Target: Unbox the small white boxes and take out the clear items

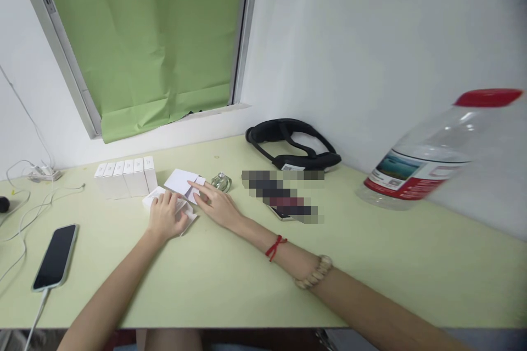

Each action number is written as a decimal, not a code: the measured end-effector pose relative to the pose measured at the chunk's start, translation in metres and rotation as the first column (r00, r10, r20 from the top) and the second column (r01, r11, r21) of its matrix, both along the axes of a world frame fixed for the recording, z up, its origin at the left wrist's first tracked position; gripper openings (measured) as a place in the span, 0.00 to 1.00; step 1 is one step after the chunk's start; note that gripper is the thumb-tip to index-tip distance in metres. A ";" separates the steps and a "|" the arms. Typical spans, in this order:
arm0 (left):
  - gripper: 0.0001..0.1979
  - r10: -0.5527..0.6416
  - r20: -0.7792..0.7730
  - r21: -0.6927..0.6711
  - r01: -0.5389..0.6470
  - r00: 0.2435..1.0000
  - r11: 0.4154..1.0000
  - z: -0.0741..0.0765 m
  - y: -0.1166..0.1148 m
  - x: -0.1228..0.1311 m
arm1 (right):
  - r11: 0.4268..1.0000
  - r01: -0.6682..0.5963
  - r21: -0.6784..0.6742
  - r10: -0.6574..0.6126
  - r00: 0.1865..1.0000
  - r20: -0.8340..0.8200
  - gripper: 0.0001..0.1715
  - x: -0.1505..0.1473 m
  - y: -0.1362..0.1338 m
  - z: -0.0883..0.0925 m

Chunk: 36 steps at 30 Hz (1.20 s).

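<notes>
My left hand [166, 217] is closed over a small white box [151, 197], fingers bent across its top and thumb on the near side. An open flap seems to stick out toward the right, but my fingers hide much of it. Just right of it, my right hand [218, 207] reaches in with fingers apart, the fingertips resting on a flat white card or paper [178, 180]. Beyond that hand lies a coiled greenish cable [222, 181]. Left of the box, several matching white boxes [127, 176] stand in a tight row.
A phone [56, 256] on a white cable lies at the left, near a power strip [44, 174]. At the back is a black headset [294, 145]. A blurred-out item [282, 193] lies before it. A large red-capped bottle [415, 167] stands at the right by the wall.
</notes>
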State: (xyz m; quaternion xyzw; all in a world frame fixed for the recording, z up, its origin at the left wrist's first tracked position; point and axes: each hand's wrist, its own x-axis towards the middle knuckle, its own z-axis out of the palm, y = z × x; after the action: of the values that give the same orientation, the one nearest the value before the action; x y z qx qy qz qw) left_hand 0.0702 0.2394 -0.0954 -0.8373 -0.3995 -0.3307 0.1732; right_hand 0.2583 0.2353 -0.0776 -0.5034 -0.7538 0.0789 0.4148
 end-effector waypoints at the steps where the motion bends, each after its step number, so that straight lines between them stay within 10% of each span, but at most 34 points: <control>1: 0.15 -0.028 -0.030 -0.011 0.027 0.999 1.000 0.000 0.000 -0.001 | 1.000 0.018 0.024 -0.018 1.000 -0.005 0.28 0.000 0.000 0.000; 10: 0.11 -0.323 -0.273 0.137 0.368 0.906 0.920 0.002 0.003 0.000 | 0.998 0.045 0.044 -0.037 0.984 -0.173 0.41 -0.002 0.004 -0.001; 24: 0.10 -0.222 -0.238 0.098 0.251 0.946 0.963 0.001 0.004 0.002 | 0.998 0.050 0.034 -0.046 0.993 -0.110 0.44 -0.003 0.006 -0.007; 36: 0.11 -0.354 -0.239 0.047 0.375 0.904 0.926 -0.001 0.009 0.003 | 0.997 -0.081 -0.011 0.079 0.989 -0.127 0.44 -0.002 0.013 -0.016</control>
State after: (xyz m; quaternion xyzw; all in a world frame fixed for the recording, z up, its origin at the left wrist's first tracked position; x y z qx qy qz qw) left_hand 0.0727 0.2487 -0.0960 -0.9205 -0.1979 -0.2776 0.1910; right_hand 0.2560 0.2481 -0.0932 -0.4701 -0.7449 0.1334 0.4542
